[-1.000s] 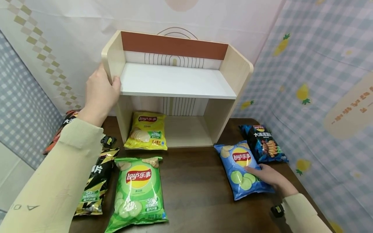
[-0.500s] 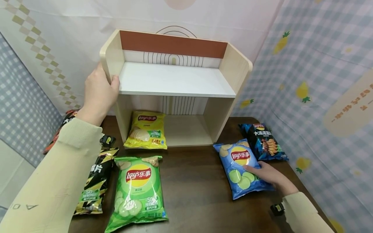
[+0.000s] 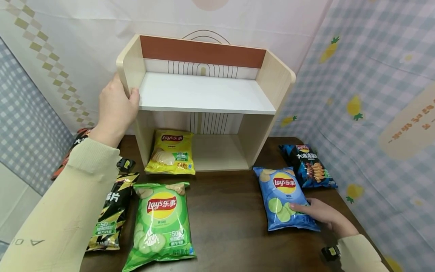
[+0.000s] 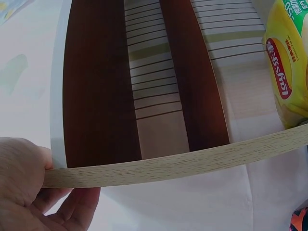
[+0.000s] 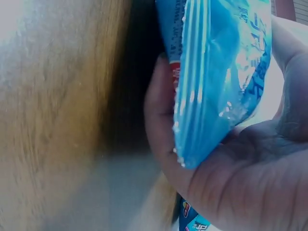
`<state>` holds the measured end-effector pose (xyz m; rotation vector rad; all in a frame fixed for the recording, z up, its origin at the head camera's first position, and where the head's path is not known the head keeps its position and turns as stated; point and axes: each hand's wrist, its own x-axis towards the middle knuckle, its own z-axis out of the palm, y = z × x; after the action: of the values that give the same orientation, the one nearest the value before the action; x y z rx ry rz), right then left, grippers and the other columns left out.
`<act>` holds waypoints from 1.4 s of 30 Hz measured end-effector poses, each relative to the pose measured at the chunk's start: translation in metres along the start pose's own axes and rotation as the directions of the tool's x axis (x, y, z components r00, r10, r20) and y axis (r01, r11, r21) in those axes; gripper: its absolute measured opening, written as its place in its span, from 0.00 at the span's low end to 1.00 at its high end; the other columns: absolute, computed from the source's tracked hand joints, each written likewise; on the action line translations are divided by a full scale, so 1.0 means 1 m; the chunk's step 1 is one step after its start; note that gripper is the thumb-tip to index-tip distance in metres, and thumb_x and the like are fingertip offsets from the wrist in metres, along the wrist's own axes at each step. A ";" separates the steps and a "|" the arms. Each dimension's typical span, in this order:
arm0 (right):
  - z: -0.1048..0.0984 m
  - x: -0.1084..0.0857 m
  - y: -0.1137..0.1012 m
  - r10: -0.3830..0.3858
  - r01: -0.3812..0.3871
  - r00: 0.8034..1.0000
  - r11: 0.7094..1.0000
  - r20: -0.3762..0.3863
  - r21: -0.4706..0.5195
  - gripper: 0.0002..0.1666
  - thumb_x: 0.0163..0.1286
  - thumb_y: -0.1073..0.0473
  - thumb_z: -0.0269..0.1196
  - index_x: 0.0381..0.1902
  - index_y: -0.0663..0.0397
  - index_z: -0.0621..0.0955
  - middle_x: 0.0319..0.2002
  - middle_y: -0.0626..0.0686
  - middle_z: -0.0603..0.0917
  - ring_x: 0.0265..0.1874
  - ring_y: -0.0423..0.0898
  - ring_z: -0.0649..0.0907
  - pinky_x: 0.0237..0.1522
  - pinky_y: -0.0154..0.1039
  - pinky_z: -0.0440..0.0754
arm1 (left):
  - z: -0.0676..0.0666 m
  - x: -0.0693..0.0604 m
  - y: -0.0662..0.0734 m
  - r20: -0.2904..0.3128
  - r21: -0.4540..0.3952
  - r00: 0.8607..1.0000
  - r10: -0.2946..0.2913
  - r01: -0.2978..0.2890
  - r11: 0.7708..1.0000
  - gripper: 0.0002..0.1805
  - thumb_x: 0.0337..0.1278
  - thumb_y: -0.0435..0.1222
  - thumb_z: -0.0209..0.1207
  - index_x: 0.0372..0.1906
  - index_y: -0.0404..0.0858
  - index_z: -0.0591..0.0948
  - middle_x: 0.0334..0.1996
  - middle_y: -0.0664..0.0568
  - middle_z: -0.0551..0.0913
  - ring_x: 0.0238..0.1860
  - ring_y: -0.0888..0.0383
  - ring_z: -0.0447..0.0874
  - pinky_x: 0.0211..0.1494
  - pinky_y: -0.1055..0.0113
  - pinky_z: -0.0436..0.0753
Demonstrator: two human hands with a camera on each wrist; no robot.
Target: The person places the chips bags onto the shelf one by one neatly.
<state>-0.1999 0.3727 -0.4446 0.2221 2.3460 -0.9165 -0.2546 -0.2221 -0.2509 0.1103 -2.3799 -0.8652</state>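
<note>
My left hand (image 3: 117, 107) grips the left side panel of the wooden shelf unit (image 3: 204, 92), thumb on the inner side. In the left wrist view that hand (image 4: 43, 192) pinches the panel's edge (image 4: 144, 171). At the right, my right hand (image 3: 324, 215) holds the lower right edge of a blue chip bag (image 3: 283, 192), thumb on its front. The right wrist view shows the hand (image 5: 231, 178) curled round the blue bag's (image 5: 216, 82) corner, fingers beneath. A yellow bag (image 3: 171, 151) leans inside the lower compartment at its left.
A green bag (image 3: 163, 223) lies at front left beside a black and gold bag (image 3: 110, 215). A red and black bag (image 3: 69, 153) is behind my left arm. A dark blue bag (image 3: 309, 166) lies by the right wall, close to the blue bag. Cloth hangs behind the shelf.
The blue bag has shifted slightly right and turned a little more upright, and my right hand has moved right and down with it. My left hand stays on the panel.
</note>
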 end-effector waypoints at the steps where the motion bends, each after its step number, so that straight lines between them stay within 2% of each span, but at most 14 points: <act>1: 0.001 0.000 0.001 0.001 -0.001 1.000 1.000 0.001 0.016 0.59 0.64 0.32 0.59 0.66 0.80 0.56 0.49 0.63 0.78 0.44 0.53 0.79 0.49 0.54 0.77 | 0.000 0.000 0.000 -0.001 0.001 1.000 0.000 0.000 1.000 0.28 0.66 0.41 0.47 0.66 0.30 0.66 0.60 0.32 0.73 0.58 0.35 0.73 0.60 0.42 0.70; 5: 0.003 0.000 0.001 0.001 -0.001 1.000 0.998 0.000 0.063 0.57 0.64 0.32 0.58 0.68 0.76 0.56 0.46 0.59 0.79 0.41 0.50 0.79 0.44 0.49 0.78 | 0.001 0.000 0.001 0.003 0.003 1.000 -0.002 0.002 1.000 0.28 0.66 0.41 0.48 0.66 0.30 0.66 0.60 0.32 0.73 0.58 0.35 0.73 0.60 0.43 0.70; 10: 0.005 0.001 0.005 -0.005 0.005 1.000 0.994 -0.003 0.109 0.58 0.65 0.32 0.58 0.71 0.72 0.50 0.49 0.59 0.78 0.42 0.50 0.79 0.44 0.49 0.78 | 0.003 0.000 0.003 0.015 0.005 1.000 -0.006 0.006 1.000 0.28 0.66 0.41 0.48 0.66 0.29 0.65 0.59 0.31 0.73 0.58 0.34 0.73 0.60 0.43 0.70; 15: 0.007 0.001 0.011 -0.014 0.013 1.000 0.986 0.000 0.165 0.57 0.65 0.32 0.58 0.72 0.68 0.50 0.50 0.58 0.77 0.44 0.50 0.79 0.46 0.49 0.77 | 0.002 0.000 0.003 0.010 0.000 1.000 -0.001 0.001 1.000 0.28 0.66 0.41 0.48 0.66 0.29 0.65 0.59 0.32 0.73 0.58 0.35 0.73 0.60 0.43 0.70; 21: 0.007 -0.001 0.013 -0.068 0.058 0.997 0.970 0.038 0.235 0.51 0.68 0.36 0.57 0.72 0.66 0.53 0.47 0.58 0.80 0.43 0.51 0.80 0.45 0.47 0.78 | 0.001 0.001 0.002 0.003 -0.005 1.000 0.004 -0.004 1.000 0.28 0.65 0.40 0.48 0.66 0.29 0.65 0.59 0.32 0.74 0.58 0.35 0.73 0.61 0.43 0.70; 25: 0.007 -0.003 0.012 -0.125 0.102 0.988 0.970 0.090 0.223 0.49 0.70 0.40 0.56 0.72 0.68 0.52 0.46 0.57 0.80 0.43 0.51 0.81 0.45 0.47 0.78 | 0.001 0.001 0.002 0.003 -0.007 1.000 0.004 -0.004 1.000 0.29 0.65 0.40 0.48 0.66 0.29 0.65 0.59 0.32 0.74 0.58 0.35 0.73 0.60 0.43 0.70; 29: 0.011 -0.004 0.006 -0.179 0.152 0.975 0.970 0.135 0.188 0.47 0.71 0.42 0.56 0.73 0.66 0.52 0.49 0.57 0.79 0.45 0.52 0.80 0.47 0.48 0.78 | 0.001 0.001 0.002 0.006 -0.008 1.000 0.000 0.000 1.000 0.29 0.66 0.41 0.48 0.67 0.29 0.65 0.60 0.32 0.73 0.59 0.35 0.73 0.61 0.43 0.70; 37: 0.025 -0.005 -0.019 -0.221 0.203 0.967 0.969 0.127 0.141 0.45 0.69 0.42 0.59 0.72 0.61 0.58 0.51 0.56 0.79 0.46 0.51 0.79 0.51 0.50 0.75 | 0.000 0.000 0.001 0.001 -0.004 1.000 -0.004 0.004 1.000 0.28 0.66 0.40 0.48 0.66 0.29 0.65 0.60 0.32 0.73 0.58 0.35 0.73 0.60 0.43 0.70; 42: 0.038 -0.002 -0.037 -0.300 0.273 0.937 0.948 0.177 0.161 0.41 0.69 0.45 0.60 0.72 0.58 0.60 0.50 0.56 0.80 0.46 0.53 0.80 0.51 0.48 0.76 | 0.000 0.000 0.001 0.003 -0.003 1.000 -0.007 0.007 1.000 0.28 0.66 0.41 0.48 0.66 0.30 0.65 0.60 0.32 0.73 0.58 0.35 0.73 0.60 0.42 0.71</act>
<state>-0.1932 0.3205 -0.4443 -0.1607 2.1653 -1.1800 -0.2541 -0.2212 -0.2507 0.1158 -2.3826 -0.8725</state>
